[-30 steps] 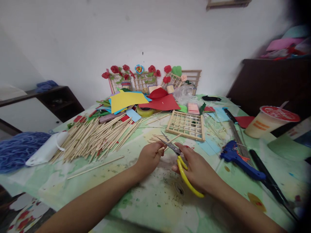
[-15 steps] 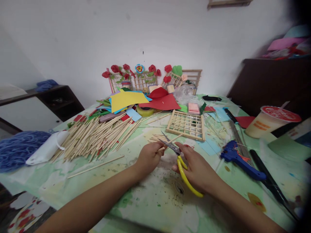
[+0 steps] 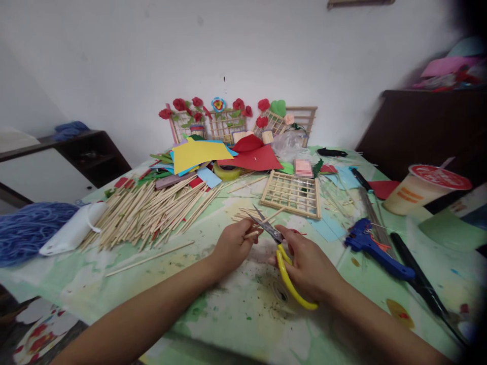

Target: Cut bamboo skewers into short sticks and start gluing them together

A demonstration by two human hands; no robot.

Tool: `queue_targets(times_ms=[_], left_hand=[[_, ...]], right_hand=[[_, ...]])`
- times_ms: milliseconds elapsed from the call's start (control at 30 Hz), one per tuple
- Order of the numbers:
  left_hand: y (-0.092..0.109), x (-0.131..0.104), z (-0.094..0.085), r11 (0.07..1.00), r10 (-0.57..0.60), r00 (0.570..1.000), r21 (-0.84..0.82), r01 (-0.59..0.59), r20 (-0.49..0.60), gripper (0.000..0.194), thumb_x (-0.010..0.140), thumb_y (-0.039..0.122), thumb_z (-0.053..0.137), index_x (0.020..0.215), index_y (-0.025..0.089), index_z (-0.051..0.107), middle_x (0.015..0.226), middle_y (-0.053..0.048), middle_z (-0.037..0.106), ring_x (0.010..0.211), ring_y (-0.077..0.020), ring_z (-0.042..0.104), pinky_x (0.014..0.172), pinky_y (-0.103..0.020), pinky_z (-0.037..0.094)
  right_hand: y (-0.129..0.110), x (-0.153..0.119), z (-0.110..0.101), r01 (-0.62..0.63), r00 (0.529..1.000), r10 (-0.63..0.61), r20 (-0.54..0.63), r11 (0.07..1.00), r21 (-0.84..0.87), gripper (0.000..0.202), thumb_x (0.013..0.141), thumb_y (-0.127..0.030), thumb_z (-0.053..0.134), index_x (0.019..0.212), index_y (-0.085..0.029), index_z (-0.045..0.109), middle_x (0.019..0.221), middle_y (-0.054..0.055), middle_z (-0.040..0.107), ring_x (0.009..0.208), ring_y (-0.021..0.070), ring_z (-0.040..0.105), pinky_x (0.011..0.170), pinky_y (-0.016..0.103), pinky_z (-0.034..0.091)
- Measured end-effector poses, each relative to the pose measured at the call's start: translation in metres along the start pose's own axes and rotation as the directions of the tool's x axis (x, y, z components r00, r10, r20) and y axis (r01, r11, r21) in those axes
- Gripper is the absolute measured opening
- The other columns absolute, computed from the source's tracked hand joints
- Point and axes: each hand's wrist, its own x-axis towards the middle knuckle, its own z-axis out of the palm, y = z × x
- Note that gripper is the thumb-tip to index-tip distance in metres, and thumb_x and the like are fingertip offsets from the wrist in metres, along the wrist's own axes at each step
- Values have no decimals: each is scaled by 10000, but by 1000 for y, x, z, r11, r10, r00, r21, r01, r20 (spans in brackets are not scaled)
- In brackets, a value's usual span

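Near the middle of the table, my left hand (image 3: 235, 248) is closed round thin wooden sticks whose ends poke out at the fingertips. My right hand (image 3: 310, 261) grips yellow-handled scissors (image 3: 291, 281) beside it. The scissor blades (image 3: 266, 224) point up and left, slightly parted, close to my left fingertips. A stick crosses near the blades. Just beyond lie several short sticks (image 3: 243, 214). A wooden lattice (image 3: 291, 195) rests behind my right hand.
A heap of sticks (image 3: 144, 215) and blue yarn (image 3: 34, 230) lie left. A blue glue gun (image 3: 376, 251), a black-handled tool (image 3: 418, 279) and a lidded cup (image 3: 422, 190) are right. Coloured paper (image 3: 200, 154) and flower-decorated lattices (image 3: 228, 126) stand behind.
Both hands stay in nearly the same place. The view has shifted very slightly, and the stick ends at my left fingertips have tilted a little.
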Motion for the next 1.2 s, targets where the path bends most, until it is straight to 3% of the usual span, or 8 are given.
queue_targets(times_ms=[167, 333, 833, 1033, 1200], left_hand=[[1, 0, 0, 999, -41, 999, -5, 41, 2, 281, 900, 290, 387, 692, 181, 541, 661, 7, 616, 623, -112, 557, 633, -212, 412], [0, 0, 1, 997, -33, 999, 63, 33, 4, 347, 904, 311, 357, 627, 178, 518, 622, 3, 578, 598, -119, 524, 619, -225, 396], [-10, 5, 2, 997, -7, 999, 74, 3, 50, 568, 919, 488, 221, 519, 176, 476, 554, -12, 507, 569, -121, 481, 622, -226, 400], [-9, 5, 3, 997, -1, 999, 73, -3, 51, 537, 930, 448, 231, 534, 176, 473, 571, -9, 525, 584, -118, 494, 624, -224, 390], [-4, 3, 3, 999, -38, 998, 26, 37, 59, 381, 914, 369, 345, 625, 178, 504, 616, 4, 567, 604, -119, 524, 620, -225, 397]], right_hand=[[2, 1, 2, -18, 1000, 18, -9, 1000, 4, 690, 774, -446, 549, 1384, -191, 353, 1225, 134, 563, 1042, 281, 555, 822, 364, 417], [1, 0, 0, -23, 1000, 23, 8, 1000, -17, 736, 759, -426, 565, 1408, -183, 317, 1225, 143, 552, 1094, 290, 527, 885, 393, 403], [3, 1, 3, -4, 1000, 4, 1, 999, -47, 731, 772, -410, 548, 1419, -183, 295, 1212, 144, 561, 1059, 280, 542, 854, 380, 413], [0, -1, 1, 9, 1000, -8, 15, 996, -87, 688, 801, -425, 499, 1398, -127, 329, 1222, 156, 569, 1070, 291, 544, 847, 372, 410], [-1, -2, 0, -14, 999, 18, 34, 996, -90, 661, 802, -421, 502, 1378, -128, 362, 1182, 161, 599, 1026, 296, 570, 779, 357, 426]])
